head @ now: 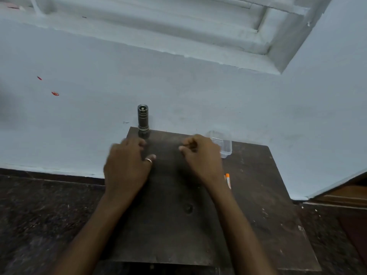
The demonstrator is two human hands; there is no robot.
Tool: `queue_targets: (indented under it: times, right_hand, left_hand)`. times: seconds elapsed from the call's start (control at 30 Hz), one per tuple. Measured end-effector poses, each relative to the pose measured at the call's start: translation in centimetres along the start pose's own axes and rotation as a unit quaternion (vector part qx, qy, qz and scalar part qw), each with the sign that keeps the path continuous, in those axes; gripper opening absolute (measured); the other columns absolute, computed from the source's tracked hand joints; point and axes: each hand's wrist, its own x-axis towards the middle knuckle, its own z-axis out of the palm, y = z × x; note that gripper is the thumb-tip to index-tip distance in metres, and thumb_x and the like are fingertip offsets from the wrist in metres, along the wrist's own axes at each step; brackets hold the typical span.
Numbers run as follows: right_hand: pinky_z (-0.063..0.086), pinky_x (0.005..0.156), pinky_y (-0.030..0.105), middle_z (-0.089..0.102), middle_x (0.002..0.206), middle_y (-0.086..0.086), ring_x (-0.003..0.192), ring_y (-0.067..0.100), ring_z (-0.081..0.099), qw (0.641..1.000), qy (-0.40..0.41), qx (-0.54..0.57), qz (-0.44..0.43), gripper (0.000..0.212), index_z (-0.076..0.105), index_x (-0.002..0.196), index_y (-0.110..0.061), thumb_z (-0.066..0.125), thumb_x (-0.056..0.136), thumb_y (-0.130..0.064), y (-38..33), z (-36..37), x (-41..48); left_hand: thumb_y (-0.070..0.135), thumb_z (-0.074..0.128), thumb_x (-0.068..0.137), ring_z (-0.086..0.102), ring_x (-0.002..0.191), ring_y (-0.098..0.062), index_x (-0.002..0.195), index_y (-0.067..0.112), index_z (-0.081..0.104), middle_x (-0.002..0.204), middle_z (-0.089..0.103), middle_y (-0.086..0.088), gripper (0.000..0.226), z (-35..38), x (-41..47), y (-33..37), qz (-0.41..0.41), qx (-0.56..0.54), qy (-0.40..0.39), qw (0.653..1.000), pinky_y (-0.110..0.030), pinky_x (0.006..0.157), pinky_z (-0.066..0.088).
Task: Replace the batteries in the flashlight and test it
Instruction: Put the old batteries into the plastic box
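A dark metal flashlight [143, 118] stands upright at the far left corner of a small dark wooden table [258, 215], its open end facing up. My left hand [127, 167] hovers just in front of it, blurred, fingers curled, a ring on one finger; nothing shows in it. My right hand [200, 155] is over the table's middle with fingers curled in; whether it holds anything small is hidden. An orange-and-white battery [228, 180] lies on the table right of my right wrist, partly covered by it.
A clear plastic box [223, 144] sits at the table's far right, behind my right hand. A pale blue wall rises right behind the table. Dark speckled floor lies to the left, and a wooden door frame [341, 195] is at the right.
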Motion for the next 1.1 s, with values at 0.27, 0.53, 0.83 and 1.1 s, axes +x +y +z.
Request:
queue_targets:
  times: [0.27,0.53,0.83,1.1]
  right_hand:
    - [0.045,0.066,0.024,0.071,0.078,-0.009,0.076,0.008,0.065,0.984,0.026,-0.101,0.146,0.012,0.075,0.082,-0.022,0.072,0.09,-0.03,6.6,-7.8,-4.7]
    - [0.051,0.075,0.033,0.074,0.087,0.004,0.088,0.024,0.067,0.978,-0.053,-0.153,0.134,0.019,0.071,0.088,-0.011,0.072,0.087,-0.03,6.9,-7.1,-4.6]
    - [0.052,0.076,0.03,0.077,0.1,0.007,0.098,0.028,0.069,0.975,-0.107,-0.17,0.1,0.018,0.078,0.102,-0.017,0.072,0.087,-0.025,6.7,-6.9,-4.5]
    - [0.057,0.08,0.033,0.078,0.1,0.0,0.093,0.022,0.071,0.983,-0.089,-0.152,0.053,0.02,0.078,0.108,-0.029,0.067,0.091,-0.024,7.8,-7.5,-4.5]
  left_hand:
    - [0.041,0.073,0.082,0.062,0.094,-0.01,0.12,0.029,0.063,0.107,0.065,0.009,0.041,4.4,-5.3,9.3,0.127,-0.093,-0.168,0.973,-0.029,0.082,0.052]
    - [0.027,0.07,0.08,0.065,0.096,-0.02,0.106,0.021,0.07,0.101,0.069,0.001,0.027,7.3,-7.2,11.0,0.065,-0.087,-0.175,0.979,-0.038,0.083,0.053]
    - [0.024,0.058,0.09,0.064,0.091,-0.027,0.103,0.019,0.067,0.099,0.065,-0.003,0.016,6.6,-5.3,9.7,0.092,-0.001,-0.113,0.989,-0.041,0.075,0.054]
    - [0.017,0.063,0.088,0.058,0.09,-0.023,0.106,0.022,0.072,0.095,0.069,0.0,0.021,5.2,-0.9,10.2,0.184,-0.049,-0.038,0.981,-0.038,0.071,0.051]
